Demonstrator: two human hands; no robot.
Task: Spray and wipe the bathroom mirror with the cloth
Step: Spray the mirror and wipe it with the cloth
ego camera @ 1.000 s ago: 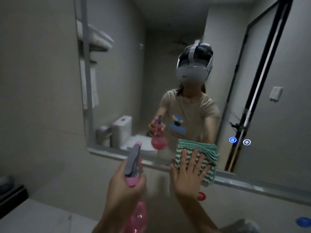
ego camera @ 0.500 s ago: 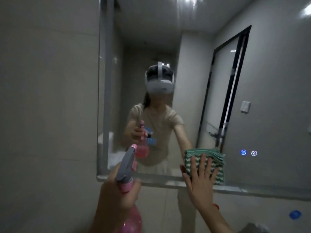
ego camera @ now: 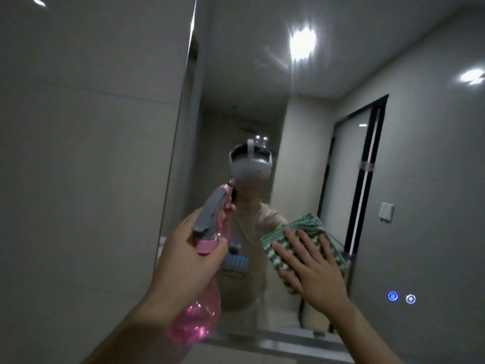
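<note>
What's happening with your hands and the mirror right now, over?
Left hand grips pink spray bottle, nozzle toward mirror. Right hand flat, pressing green cloth on the glass. Nothing in the way.

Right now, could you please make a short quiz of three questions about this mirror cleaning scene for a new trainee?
1. True or false: the right hand presses the green-and-white cloth flat on the mirror.
2. What does the left hand hold? A) pink spray bottle B) sponge C) towel
3. What colour is the bottle's spray head?

Key: 1 true; 2 A; 3 grey.
</note>
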